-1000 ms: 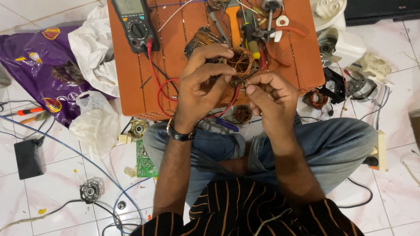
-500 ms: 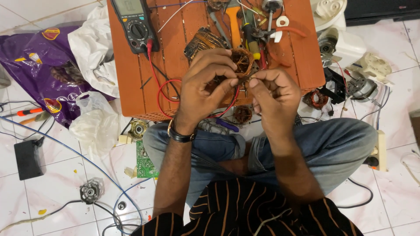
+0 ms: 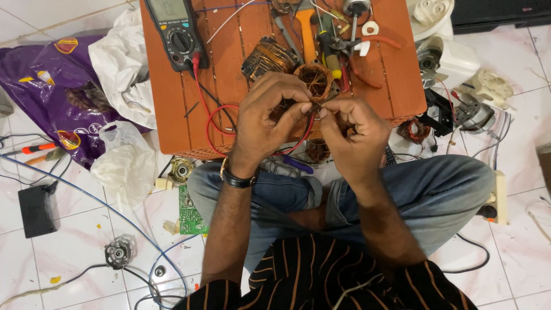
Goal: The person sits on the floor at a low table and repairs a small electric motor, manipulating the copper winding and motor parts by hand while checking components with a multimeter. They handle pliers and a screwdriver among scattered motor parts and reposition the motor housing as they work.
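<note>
1. The left hand (image 3: 267, 117) and right hand (image 3: 356, 132) meet fingertip to fingertip over the near edge of the orange board (image 3: 172, 115). Both are pinched narrow on something thin between them, seemingly fine wire; it is too small to tell for sure.
2. The copper coil (image 3: 313, 77) sits on the board just beyond the fingertips, near the middle of the near edge, partly hidden by the left hand's knuckles.
3. A second, darker winding (image 3: 267, 57) lies just left of the coil, close behind the left hand.
4. A multimeter (image 3: 175, 31) rests at the far left corner; its red lead (image 3: 215, 123) loops toward the near edge and passes under the left hand.
5. Pliers and screwdrivers (image 3: 330, 40) crowd the far edge behind the coil, well within reach of the right hand.
6. The board's left strip and right strip are barer than its middle.
7. Off the left edge lie a white plastic bag (image 3: 120, 74) and a purple bag (image 3: 46, 86); off the right edge, small motor parts (image 3: 465, 112) cover the tiled floor.
8. A green circuit board (image 3: 189, 212) lies on the floor beside the left knee, with a blue cable (image 3: 86, 195) trailing past.
</note>
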